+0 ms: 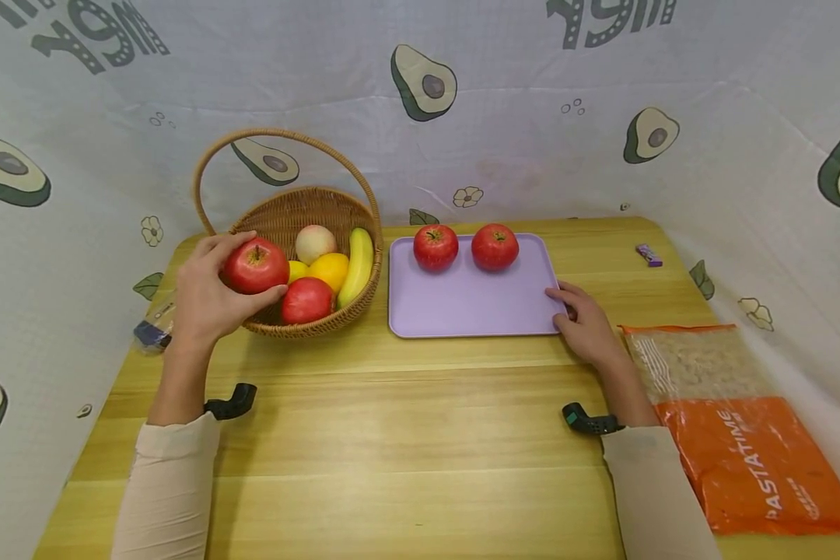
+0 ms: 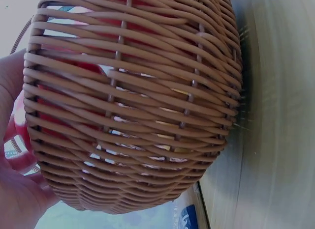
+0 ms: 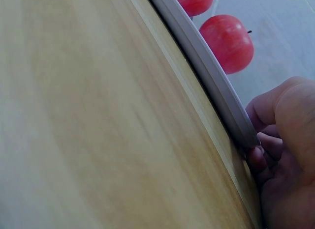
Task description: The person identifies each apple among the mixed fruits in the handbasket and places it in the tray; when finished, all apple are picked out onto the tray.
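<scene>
In the head view, my left hand (image 1: 206, 288) grips a red apple (image 1: 256, 265) between thumb and fingers at the left side of a wicker basket (image 1: 308, 330). Inside the basket lie another red fruit (image 1: 308, 301), an orange fruit (image 1: 330, 271), a yellow fruit partly hidden, a peach (image 1: 315, 244) and a banana (image 1: 358, 268). Woven basket wall (image 2: 133, 101) hides most of the fruit in the left wrist view. My right hand (image 1: 588, 324) holds the right edge of a lilac tray (image 1: 462, 307). On the tray's far part sit two red apples, one left (image 1: 435, 248) and one right (image 1: 495, 247).
An orange PASTATIME bag (image 1: 749, 435) lies to the right, beside my right forearm. A small purple packet (image 1: 649, 255) is near the far right corner of the wooden table (image 1: 406, 451). Left of the basket is a clear-and-blue packet (image 1: 152, 334), partly hidden.
</scene>
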A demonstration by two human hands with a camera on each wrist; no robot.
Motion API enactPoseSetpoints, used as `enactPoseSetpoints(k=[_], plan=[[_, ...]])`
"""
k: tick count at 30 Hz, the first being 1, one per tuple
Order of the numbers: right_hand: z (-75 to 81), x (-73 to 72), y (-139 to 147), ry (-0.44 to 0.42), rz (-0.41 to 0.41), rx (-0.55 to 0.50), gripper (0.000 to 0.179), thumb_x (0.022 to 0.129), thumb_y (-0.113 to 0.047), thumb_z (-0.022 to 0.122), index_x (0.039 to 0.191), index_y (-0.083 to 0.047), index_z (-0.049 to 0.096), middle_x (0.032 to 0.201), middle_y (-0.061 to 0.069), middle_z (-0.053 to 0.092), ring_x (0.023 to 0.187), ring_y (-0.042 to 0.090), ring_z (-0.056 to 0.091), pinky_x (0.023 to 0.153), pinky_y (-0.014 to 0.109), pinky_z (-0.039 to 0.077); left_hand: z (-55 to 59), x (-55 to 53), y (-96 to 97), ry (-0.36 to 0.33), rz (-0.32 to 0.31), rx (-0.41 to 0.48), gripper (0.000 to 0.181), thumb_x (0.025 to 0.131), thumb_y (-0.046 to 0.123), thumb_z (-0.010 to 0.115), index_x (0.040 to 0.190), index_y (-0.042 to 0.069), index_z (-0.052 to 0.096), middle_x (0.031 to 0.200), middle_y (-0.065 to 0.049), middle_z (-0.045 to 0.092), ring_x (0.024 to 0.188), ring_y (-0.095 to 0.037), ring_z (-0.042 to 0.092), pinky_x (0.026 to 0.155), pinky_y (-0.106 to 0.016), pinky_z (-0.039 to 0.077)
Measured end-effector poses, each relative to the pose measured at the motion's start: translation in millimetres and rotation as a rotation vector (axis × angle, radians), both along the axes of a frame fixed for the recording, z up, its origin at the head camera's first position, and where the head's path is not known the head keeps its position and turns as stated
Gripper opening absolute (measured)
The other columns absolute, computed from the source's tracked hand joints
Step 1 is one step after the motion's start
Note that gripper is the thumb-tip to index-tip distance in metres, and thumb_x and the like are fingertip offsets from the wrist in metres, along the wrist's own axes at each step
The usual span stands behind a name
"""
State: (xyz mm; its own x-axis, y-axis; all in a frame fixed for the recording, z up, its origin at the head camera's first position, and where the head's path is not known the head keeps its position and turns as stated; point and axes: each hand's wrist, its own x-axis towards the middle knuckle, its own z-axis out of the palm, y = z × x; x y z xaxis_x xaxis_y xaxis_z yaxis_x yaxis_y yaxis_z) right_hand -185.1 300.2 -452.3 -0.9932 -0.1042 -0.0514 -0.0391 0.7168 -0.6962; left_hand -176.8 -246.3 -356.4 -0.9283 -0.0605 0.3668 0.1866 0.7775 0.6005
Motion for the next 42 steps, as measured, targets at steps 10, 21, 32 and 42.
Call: enactPoseSetpoints(k=[10, 21, 32, 42], plan=[[-1.3, -0.1, 0, 0.008, -0.003, 0.003, 0.051, 0.098, -0.002, 0.047, 0.149, 0.006, 0.048, 0.164, 0.028, 0.028, 0.147, 0.052, 0.031, 0.116, 0.067, 0.031, 6.7, -7.7, 19.4, 0.061, -0.010, 0.080, 0.077, 0.070, 0.036, 0.094, 0.139, 0.021, 0.065, 0.139, -0.014, 0.058, 0.121, -0.036, 0.058, 0.098, -0.064, 0.053], [-1.5, 0.7, -1, -0.005, -0.005, 0.007, 0.051, 0.100, -0.003, 0.047, 0.150, 0.005, 0.048, 0.165, 0.027, 0.028, 0.145, 0.050, 0.034, 0.115, 0.067, 0.032, 10.2, -13.0, 46.6, 0.075, -0.101, 0.207, 0.079, 0.069, 0.035, 0.096, 0.140, 0.022, 0.062, 0.137, -0.002, 0.062, 0.119, -0.020, 0.062, 0.098, -0.050, 0.057], [1.1, -0.1, -1, -0.006, -0.004, 0.008, 0.051, 0.100, -0.004, 0.047, 0.150, 0.004, 0.047, 0.165, 0.027, 0.027, 0.147, 0.052, 0.030, 0.117, 0.068, 0.029, 8.5, -13.1, 87.0, 0.145, -0.213, 0.271, 0.078, 0.067, 0.037, 0.097, 0.137, 0.024, 0.065, 0.133, 0.006, 0.065, 0.117, -0.009, 0.062, 0.090, -0.041, 0.062], [-0.7, -0.1, 0, -0.001, -0.004, 0.007, 0.051, 0.100, -0.004, 0.048, 0.150, 0.004, 0.047, 0.165, 0.026, 0.028, 0.146, 0.051, 0.032, 0.115, 0.066, 0.033, 11.0, -14.1, 126.0, 0.109, -0.274, 0.326, 0.079, 0.066, 0.043, 0.097, 0.135, 0.022, 0.065, 0.129, 0.005, 0.067, 0.119, -0.009, 0.053, 0.085, -0.034, 0.061]])
